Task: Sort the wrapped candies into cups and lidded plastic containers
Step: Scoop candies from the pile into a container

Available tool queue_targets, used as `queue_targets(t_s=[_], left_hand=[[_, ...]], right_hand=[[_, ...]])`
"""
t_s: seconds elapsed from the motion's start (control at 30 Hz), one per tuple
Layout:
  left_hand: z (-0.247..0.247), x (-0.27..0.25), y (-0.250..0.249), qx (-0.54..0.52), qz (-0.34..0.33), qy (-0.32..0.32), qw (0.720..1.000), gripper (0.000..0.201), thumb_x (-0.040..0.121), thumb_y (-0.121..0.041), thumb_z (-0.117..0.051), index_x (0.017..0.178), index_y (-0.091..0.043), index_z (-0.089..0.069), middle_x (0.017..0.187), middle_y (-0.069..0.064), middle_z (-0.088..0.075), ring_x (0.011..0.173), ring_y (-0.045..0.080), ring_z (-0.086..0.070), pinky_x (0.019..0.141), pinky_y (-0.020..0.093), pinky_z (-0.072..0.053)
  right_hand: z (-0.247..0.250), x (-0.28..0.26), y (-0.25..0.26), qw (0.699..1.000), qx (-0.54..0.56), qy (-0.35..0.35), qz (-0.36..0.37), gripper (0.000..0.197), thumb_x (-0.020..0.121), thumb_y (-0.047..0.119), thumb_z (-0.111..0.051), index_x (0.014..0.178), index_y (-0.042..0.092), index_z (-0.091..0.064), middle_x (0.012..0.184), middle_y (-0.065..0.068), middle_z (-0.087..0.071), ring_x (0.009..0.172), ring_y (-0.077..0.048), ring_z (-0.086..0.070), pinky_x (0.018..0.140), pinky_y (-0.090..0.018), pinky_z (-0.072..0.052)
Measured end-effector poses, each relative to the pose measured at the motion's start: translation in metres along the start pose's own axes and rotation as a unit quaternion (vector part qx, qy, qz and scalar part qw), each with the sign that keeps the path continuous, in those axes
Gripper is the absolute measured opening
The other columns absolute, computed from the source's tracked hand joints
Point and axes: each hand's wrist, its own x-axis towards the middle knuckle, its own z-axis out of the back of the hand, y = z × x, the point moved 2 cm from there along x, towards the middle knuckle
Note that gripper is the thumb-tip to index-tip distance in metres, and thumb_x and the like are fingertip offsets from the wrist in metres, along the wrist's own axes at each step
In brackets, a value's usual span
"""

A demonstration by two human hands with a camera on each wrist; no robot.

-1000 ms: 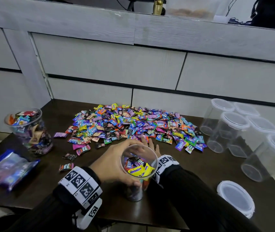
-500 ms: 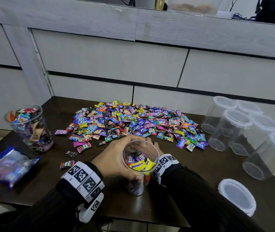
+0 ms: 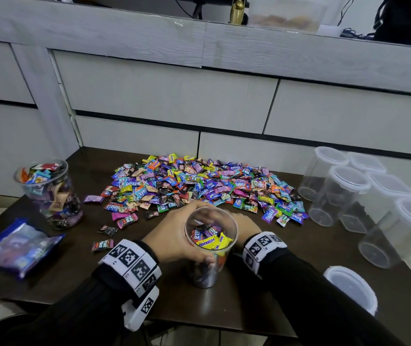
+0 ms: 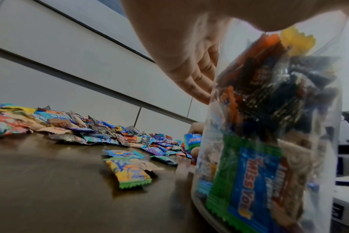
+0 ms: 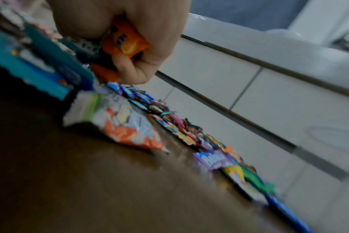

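Note:
A clear plastic cup [image 3: 211, 245] nearly full of wrapped candies stands near the table's front edge. My left hand [image 3: 179, 236] grips it, fingers curled round its far side and thumb on the near wall; the left wrist view shows those fingers [image 4: 195, 74] against the cup [image 4: 269, 126]. My right hand [image 3: 243, 222] lies just behind the cup at the near edge of the big candy pile [image 3: 199, 186]. In the right wrist view this hand [image 5: 130, 52] is clenched round several wrapped candies [image 5: 125, 42], an orange one showing.
A clear jar [image 3: 49, 193] full of candies stands at the left, with a blue zip bag [image 3: 17, 245] in front of it. Several empty lidded plastic containers [image 3: 349, 193] crowd the right side. A loose white lid [image 3: 351, 288] lies at the front right. Stray candies [image 3: 107, 231] lie left of the cup.
My right hand has closed at the pile's near edge and now holds candies. The left hand and the cup have stayed put. The head view has shifted slightly.

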Motion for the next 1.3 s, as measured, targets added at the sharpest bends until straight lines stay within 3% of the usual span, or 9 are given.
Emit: queue_targets(t_s=[0.07,0.13,0.37,0.5,0.7,0.9,1.03,1.17,1.3], left_hand=[[-0.001,0.001,0.001,0.003,0.004,-0.001,1.000,0.088,0.040,-0.030,-0.091,0.121,-0.026,-0.054,0.113,-0.008,-0.069,0.112,0.013,-0.064,0.095,0.024,-0.050],[-0.004,0.003,0.001,0.005,0.006,-0.001,1.000,0.088,0.040,-0.031,-0.091,0.120,-0.030,-0.054,0.114,-0.013,-0.067,0.111,0.011,-0.064,0.093,0.021,-0.049],[-0.014,0.010,0.003,0.003,0.016,0.000,1.000,0.085,0.043,-0.031,-0.092,0.118,-0.038,-0.054,0.114,-0.015,-0.067,0.113,0.010,-0.063,0.095,0.027,-0.051],[-0.020,0.013,0.003,0.000,0.019,-0.001,1.000,0.086,0.043,-0.031,-0.092,0.119,-0.035,-0.053,0.112,-0.014,-0.067,0.113,0.009,-0.063,0.097,0.027,-0.050],[-0.029,0.017,-0.001,-0.001,0.016,0.007,1.000,0.085,0.043,-0.033,-0.091,0.119,-0.035,-0.053,0.113,-0.007,-0.067,0.112,0.007,-0.063,0.096,0.023,-0.049],[-0.038,0.023,-0.007,-0.008,0.017,0.019,1.000,0.085,0.043,-0.029,-0.092,0.118,-0.033,-0.053,0.117,-0.001,-0.066,0.113,0.005,-0.062,0.095,0.021,-0.049],[-0.042,0.026,-0.009,-0.013,0.017,0.028,0.999,0.083,0.047,-0.014,-0.091,0.118,-0.030,-0.051,0.116,-0.003,-0.065,0.108,-0.001,-0.063,0.090,0.015,-0.048],[-0.042,0.027,-0.012,-0.006,0.015,0.027,1.000,0.089,0.044,-0.030,-0.090,0.123,-0.022,-0.050,0.117,0.001,-0.065,0.110,0.007,-0.063,0.098,0.024,-0.049],[-0.040,0.027,-0.016,0.063,0.019,0.030,0.997,0.080,0.047,-0.040,-0.090,0.114,-0.034,-0.047,0.113,-0.007,-0.066,0.105,-0.001,-0.062,0.092,0.017,-0.048]], right_hand=[[0.012,-0.007,-0.008,0.998,-0.019,-0.057,-0.027,0.037,0.090,0.043,-0.054,0.119,0.022,-0.045,0.107,-0.007,-0.060,0.094,-0.031,-0.063,0.071,-0.037,-0.052],[0.018,-0.014,-0.015,0.994,0.002,-0.106,-0.037,0.042,0.089,0.049,-0.054,0.117,0.019,-0.043,0.099,-0.009,-0.063,0.084,-0.030,-0.063,0.061,-0.032,-0.045],[0.031,-0.031,-0.038,0.982,0.067,-0.155,-0.080,0.053,0.090,0.047,-0.057,0.129,0.014,-0.045,0.090,-0.012,-0.067,0.066,-0.020,-0.051,0.059,-0.025,-0.037],[0.040,-0.039,-0.052,0.973,0.085,-0.186,-0.108,0.047,0.091,0.043,-0.058,0.126,0.014,-0.050,0.094,-0.015,-0.068,0.083,-0.028,-0.063,0.068,-0.031,-0.049],[0.057,-0.061,-0.062,0.947,0.160,-0.255,-0.108,0.050,0.090,0.038,-0.061,0.127,0.006,-0.052,0.097,-0.015,-0.068,0.080,-0.025,-0.060,0.070,-0.030,-0.043],[0.097,-0.085,-0.038,0.874,0.296,-0.382,-0.054,0.029,0.089,0.033,-0.063,0.100,0.007,-0.058,0.079,-0.004,-0.067,0.068,-0.020,-0.063,0.066,-0.042,-0.054],[0.121,-0.096,-0.005,0.849,0.317,-0.422,0.019,0.022,0.089,0.030,-0.064,0.087,0.010,-0.054,0.066,0.001,-0.064,0.060,-0.014,-0.062,0.054,-0.029,-0.046],[0.112,-0.097,0.021,0.860,0.295,-0.410,0.071,0.022,0.087,0.027,-0.068,0.093,0.009,-0.056,0.065,0.007,-0.057,0.054,-0.004,-0.054,0.054,-0.016,-0.040],[0.093,-0.095,0.033,0.904,0.215,-0.352,0.108,0.030,0.089,0.032,-0.065,0.106,0.009,-0.057,0.079,0.004,-0.062,0.060,-0.007,-0.053,0.055,-0.008,-0.036]])
